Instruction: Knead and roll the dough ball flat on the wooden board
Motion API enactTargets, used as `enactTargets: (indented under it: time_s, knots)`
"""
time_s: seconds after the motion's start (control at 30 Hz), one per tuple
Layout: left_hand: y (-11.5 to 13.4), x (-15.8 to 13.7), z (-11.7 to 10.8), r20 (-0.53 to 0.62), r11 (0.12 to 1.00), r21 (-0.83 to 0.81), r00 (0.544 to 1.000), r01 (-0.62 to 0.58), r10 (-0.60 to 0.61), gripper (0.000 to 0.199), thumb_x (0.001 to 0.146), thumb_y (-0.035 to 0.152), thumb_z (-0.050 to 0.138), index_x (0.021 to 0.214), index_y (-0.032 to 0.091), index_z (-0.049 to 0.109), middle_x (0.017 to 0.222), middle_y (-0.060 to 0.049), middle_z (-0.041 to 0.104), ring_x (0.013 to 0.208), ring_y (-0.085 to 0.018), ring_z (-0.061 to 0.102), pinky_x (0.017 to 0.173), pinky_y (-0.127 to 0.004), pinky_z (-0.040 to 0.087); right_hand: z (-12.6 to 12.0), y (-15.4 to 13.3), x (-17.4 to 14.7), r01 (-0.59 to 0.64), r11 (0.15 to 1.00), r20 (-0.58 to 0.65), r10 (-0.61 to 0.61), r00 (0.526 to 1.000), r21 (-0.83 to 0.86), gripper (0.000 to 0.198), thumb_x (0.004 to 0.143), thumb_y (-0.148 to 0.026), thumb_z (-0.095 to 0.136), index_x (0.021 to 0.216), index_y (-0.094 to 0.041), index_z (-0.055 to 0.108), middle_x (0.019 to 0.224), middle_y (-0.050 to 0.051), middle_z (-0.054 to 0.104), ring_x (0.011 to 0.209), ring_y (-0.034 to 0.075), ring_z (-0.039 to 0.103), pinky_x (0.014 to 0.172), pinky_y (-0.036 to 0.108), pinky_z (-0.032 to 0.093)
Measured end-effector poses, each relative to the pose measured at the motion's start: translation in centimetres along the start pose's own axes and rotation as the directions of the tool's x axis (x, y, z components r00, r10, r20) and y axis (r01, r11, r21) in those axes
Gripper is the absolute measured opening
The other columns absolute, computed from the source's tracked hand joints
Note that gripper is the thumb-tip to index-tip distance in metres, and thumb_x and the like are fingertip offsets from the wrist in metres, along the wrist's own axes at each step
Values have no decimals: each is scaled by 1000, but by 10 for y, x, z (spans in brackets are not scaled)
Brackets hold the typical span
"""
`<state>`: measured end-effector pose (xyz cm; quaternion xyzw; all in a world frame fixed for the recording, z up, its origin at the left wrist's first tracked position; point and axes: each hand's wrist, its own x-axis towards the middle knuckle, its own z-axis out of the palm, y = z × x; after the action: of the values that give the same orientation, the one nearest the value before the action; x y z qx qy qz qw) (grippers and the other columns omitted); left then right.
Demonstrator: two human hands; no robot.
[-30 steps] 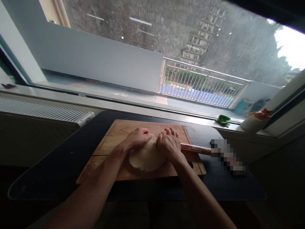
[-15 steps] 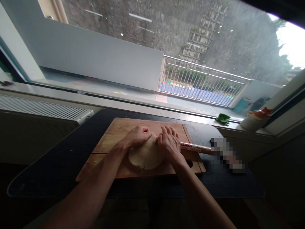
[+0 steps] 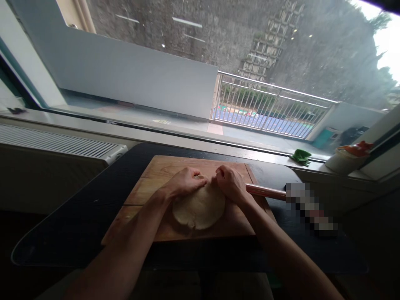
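A round, flattened sheet of dough [image 3: 200, 208] lies on a wooden cutting board [image 3: 143, 179], its near edge slightly cracked. My left hand [image 3: 188, 181] grips the dough's far left edge with curled fingers. At the far right edge, my right hand [image 3: 229, 181] is also closed on the dough, fingers bent inward. Its fingertips are partly hidden behind the knuckles. Just right of that hand, a rolling pin [image 3: 265, 191] sticks out over the board's right side, its left end hidden by the hand.
The board rests on a dark table [image 3: 78, 216] below a window sill. A blurred-out item [image 3: 312, 208] lies at the table's right. On the sill are a green object [image 3: 300, 157] and a pale pot [image 3: 346, 160]. A radiator [image 3: 62, 143] stands left.
My right hand, earlier laid flatter with fingers stretched, has curled its fingers onto the dough's far edge. More of the dough's right side shows. The view has shifted slightly.
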<state>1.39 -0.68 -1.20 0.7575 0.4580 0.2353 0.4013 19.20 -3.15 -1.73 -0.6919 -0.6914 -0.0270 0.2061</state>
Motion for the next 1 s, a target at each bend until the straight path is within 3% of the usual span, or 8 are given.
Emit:
enactTargets:
  time_s: [0.13,0.27,0.43,0.57,0.67,0.83,1.0]
  knots:
    - [1,0,2,-80,999,5,996,-35,36,33,68,46,51,73,17,63,69,-1,63,63,-15,55,52,-21,37,-9,7,-21,47,987,-75,-59,995,-155,36,92,-35,26,80,-20,57,78,4,63,72,15,55,67,26,32]
    - [2,-2,-1,-75,992,-130,997,-5,-5,34,71,47,48,78,16,61,68,-1,60,59,-12,52,48,-20,36,-20,9,-23,-9,984,-78,-5,997,-179,40,93,-38,22,86,-20,57,70,3,62,63,15,54,66,26,32]
    - [-5,0,-3,-34,994,-80,996,80,-83,30,67,42,53,79,15,60,69,-2,60,56,-12,51,43,-20,32,-27,12,-27,32,999,49,-33,998,22,28,87,-32,33,99,-23,57,75,1,63,69,15,56,67,26,34]
    - [-2,1,-2,27,990,-67,992,126,-125,40,68,53,50,78,16,61,68,-2,61,52,-12,50,41,-22,32,-21,11,-13,-95,951,157,50,986,295,37,82,-30,39,118,-26,47,92,0,62,77,13,56,67,24,38]
    - [3,-1,0,54,989,-49,989,139,-136,37,68,52,51,71,16,60,64,-2,61,52,-12,51,42,-22,33,-12,6,10,-178,952,145,145,979,250,39,82,-35,39,118,-22,47,105,4,59,90,17,54,75,27,38]
    - [7,-2,4,7,1000,11,1000,12,-12,33,72,47,47,71,16,61,66,0,61,59,-13,53,48,-21,36,2,-1,31,-187,977,116,175,978,101,42,83,-35,36,120,-18,46,115,11,52,105,23,46,87,35,34]
    - [7,-1,7,-130,981,181,986,-77,101,34,74,44,45,73,15,63,67,-1,61,65,-15,54,58,-23,38,0,-6,-1,-105,993,17,104,994,56,44,84,-36,33,125,-21,40,127,10,42,116,24,35,95,39,26]
